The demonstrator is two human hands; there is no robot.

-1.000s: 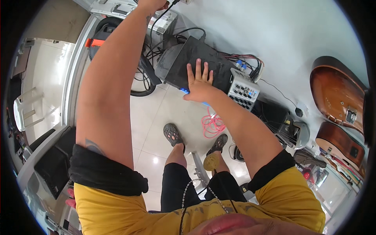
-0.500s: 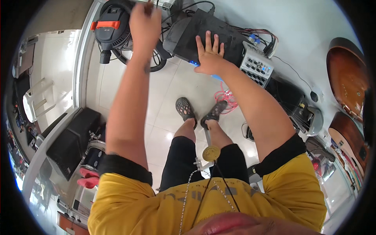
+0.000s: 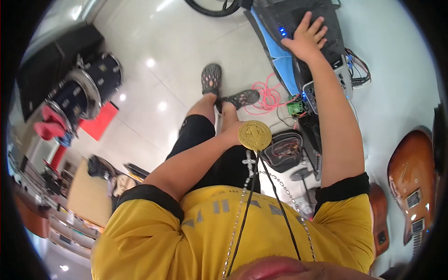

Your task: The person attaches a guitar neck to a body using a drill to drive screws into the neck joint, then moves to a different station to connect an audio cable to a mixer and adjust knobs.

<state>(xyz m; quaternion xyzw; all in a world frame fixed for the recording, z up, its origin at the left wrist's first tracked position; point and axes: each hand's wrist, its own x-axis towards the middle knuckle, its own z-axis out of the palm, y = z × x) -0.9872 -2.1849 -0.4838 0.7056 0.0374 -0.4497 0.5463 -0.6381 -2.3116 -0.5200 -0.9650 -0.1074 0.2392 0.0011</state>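
Observation:
My right hand [image 3: 308, 43] lies with its fingers spread on the dark flat top [image 3: 331, 16] of a black box-like unit. Small blue lights glow beside its thumb, and blue panels [image 3: 282, 67] show along the unit's near side. A grey audio mixer [image 3: 344, 77] sits past the unit's near end, partly covered by my right forearm. My left hand [image 3: 231, 136] is drawn in over my thighs, behind a hanging gold medallion [image 3: 255, 135]. The medallion hides its fingers, so whether it holds anything does not show.
A tangle of pink cable [image 3: 267, 97] lies on the floor beside my shoes. Close to my right leg is an open black case [image 3: 285, 151] with cords inside. Drums [image 3: 102, 77] stand at the left; a sunburst electric guitar [image 3: 410, 170] is at the right by the wall.
My left arm has pulled back from beside the vacuum cleaner to my thighs. The view has swung right, taking most of the vacuum out of sight. My right hand stays spread on the black unit.

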